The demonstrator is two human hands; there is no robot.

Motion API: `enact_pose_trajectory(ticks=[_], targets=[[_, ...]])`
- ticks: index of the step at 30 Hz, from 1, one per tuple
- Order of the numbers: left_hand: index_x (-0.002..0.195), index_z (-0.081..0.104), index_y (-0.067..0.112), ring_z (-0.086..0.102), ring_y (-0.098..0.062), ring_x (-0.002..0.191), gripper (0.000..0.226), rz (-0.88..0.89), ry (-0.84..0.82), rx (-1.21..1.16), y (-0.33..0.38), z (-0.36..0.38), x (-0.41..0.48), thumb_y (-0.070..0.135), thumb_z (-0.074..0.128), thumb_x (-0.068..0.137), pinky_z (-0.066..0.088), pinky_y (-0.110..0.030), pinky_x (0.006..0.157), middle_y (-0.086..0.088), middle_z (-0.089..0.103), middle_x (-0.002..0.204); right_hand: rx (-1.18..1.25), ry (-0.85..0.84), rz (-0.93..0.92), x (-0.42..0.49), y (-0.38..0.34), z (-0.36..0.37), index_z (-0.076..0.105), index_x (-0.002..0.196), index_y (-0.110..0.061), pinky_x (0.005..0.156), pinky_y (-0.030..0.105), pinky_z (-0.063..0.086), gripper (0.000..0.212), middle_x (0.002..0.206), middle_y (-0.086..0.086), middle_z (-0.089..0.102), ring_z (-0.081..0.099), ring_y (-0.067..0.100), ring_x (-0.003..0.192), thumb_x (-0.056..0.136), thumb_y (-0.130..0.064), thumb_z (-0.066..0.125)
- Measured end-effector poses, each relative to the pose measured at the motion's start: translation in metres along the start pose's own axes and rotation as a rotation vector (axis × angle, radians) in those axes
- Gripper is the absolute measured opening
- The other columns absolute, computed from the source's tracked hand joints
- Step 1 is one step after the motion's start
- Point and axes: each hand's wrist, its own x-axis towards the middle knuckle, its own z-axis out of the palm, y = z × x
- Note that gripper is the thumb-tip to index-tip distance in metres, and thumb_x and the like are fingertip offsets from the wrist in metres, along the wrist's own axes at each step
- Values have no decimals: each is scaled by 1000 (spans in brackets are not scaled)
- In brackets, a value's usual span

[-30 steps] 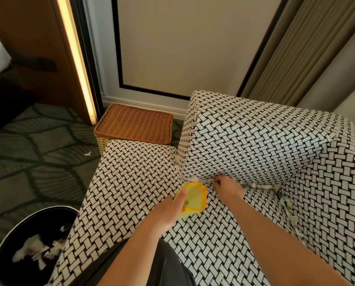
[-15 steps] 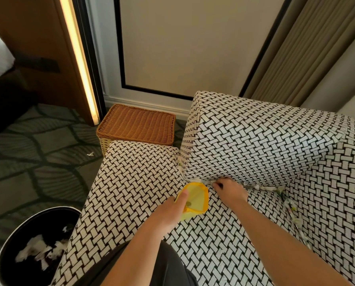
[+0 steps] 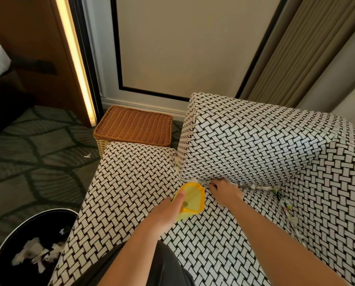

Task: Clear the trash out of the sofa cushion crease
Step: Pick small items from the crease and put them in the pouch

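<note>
Left hand (image 3: 164,211) grips the yellow dustpan (image 3: 193,198), parked flat right by the crease (image 3: 195,180) so stuff drops straight in. Right hand (image 3: 224,189) has fingers curled in there, looks like it's pinching the paper scraps (image 3: 255,186) lining it. Bin (image 3: 28,230) waits alongside.

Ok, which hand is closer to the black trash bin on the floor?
Left. The left hand, holding the yellow dustpan, is over the seat, nearer the black trash bin; the right hand is farther away, at the back crease.
</note>
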Motion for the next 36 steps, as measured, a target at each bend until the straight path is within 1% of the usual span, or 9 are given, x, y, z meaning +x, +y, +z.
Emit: enact_pose_trajectory(ticks=[5, 10, 12, 14, 18, 22, 25, 28, 36], targets=[[142, 31, 17, 52, -23, 101, 79, -4, 5, 29, 2, -1, -3, 70, 10, 87, 44, -41, 92, -9, 47, 128, 70, 123, 53, -3, -2, 15, 47, 123, -17, 71, 33, 47, 36, 122, 4, 52, 60, 26, 99, 98, -39, 31], [138, 34, 16, 55, -26, 103, 77, -4, 18, 52, 5, -1, -5, 69, 11, 88, 47, -40, 88, -12, 49, 125, 445, 458, -43, -38, 1, 38, 61, 97, -9, 54, 19, 40, 14, 86, 2, 65, 57, 13, 66, 93, -20, 53], [136, 37, 14, 56, -26, 102, 76, 14, 19, 75, 6, 0, -7, 67, 10, 89, 49, -39, 83, -11, 53, 116, 629, 440, -37, -58, -4, 39, 60, 90, -13, 51, 15, 40, 10, 73, -2, 61, 54, 11, 60, 93, -18, 53], [132, 40, 14, 54, -17, 85, 74, 42, 26, 106, 6, 2, -9, 67, 9, 90, 47, -31, 70, -5, 53, 99, 884, 394, 12, -78, -11, 34, 58, 86, -18, 46, 15, 37, 12, 67, -3, 56, 47, 7, 52, 95, -19, 49], [128, 41, 15, 51, -14, 78, 73, 61, 39, 146, 7, 4, -12, 67, 7, 89, 45, -30, 74, -2, 52, 93, 1244, 398, -60, -115, -29, -3, 61, 90, -21, 54, 16, 45, 18, 67, -6, 60, 49, 0, 55, 95, -10, 47], [133, 37, 17, 54, -18, 85, 62, 93, 40, 217, 11, 4, -16, 57, 9, 95, 46, -34, 78, -7, 53, 100, 1151, 250, -326, -126, -37, -25, 61, 109, -22, 48, 14, 33, 24, 71, -10, 60, 39, 2, 50, 94, -9, 47], [130, 40, 15, 49, -14, 76, 70, 68, 32, 157, 9, 3, -15, 64, 7, 91, 43, -32, 73, -3, 50, 91, 1193, 372, -74, -106, -21, -16, 60, 109, -25, 49, 15, 36, 22, 78, -9, 58, 44, 4, 58, 94, -14, 48], [128, 40, 15, 50, -13, 77, 70, 57, 42, 140, 8, 3, -14, 65, 7, 91, 43, -30, 73, -1, 48, 89, 1021, 351, 200, -77, 5, 10, 59, 115, -17, 48, 14, 38, 23, 89, -4, 58, 48, 7, 61, 93, -16, 52], [140, 32, 19, 55, -20, 94, 77, 27, 30, 87, 5, 3, -6, 70, 9, 88, 47, -37, 86, -7, 50, 120, 582, 311, 191, -33, 27, 24, 50, 129, -22, 44, 17, 32, 37, 60, -9, 47, 42, 4, 49, 93, -24, 53]])
